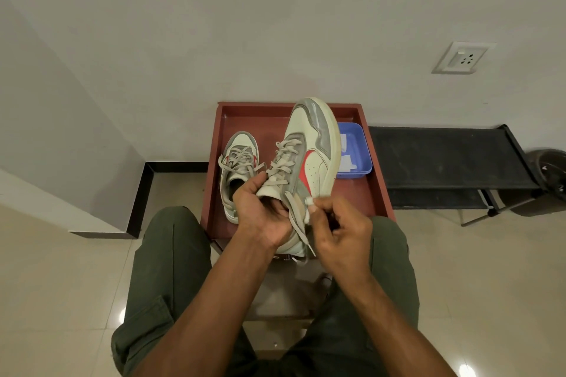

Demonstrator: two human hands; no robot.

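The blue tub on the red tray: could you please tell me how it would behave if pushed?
The blue tub looks like thin plastic holding only a few white scraps, so probably light. Being shallow and wide, it should slide on the red tray rather than tip.

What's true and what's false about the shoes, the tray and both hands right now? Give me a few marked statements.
1. The left hand grips the raised sneaker at its collar. True.
2. The right hand is empty and rests on a knee. False: it pinches a white wad against the raised sneaker's side.
3. The second sneaker lies in the red tray. True.
4. The blue tub stands on the floor beside the tray. False: it sits in the tray, on its right side.
5. The raised sneaker has no laces. False: it is laced.
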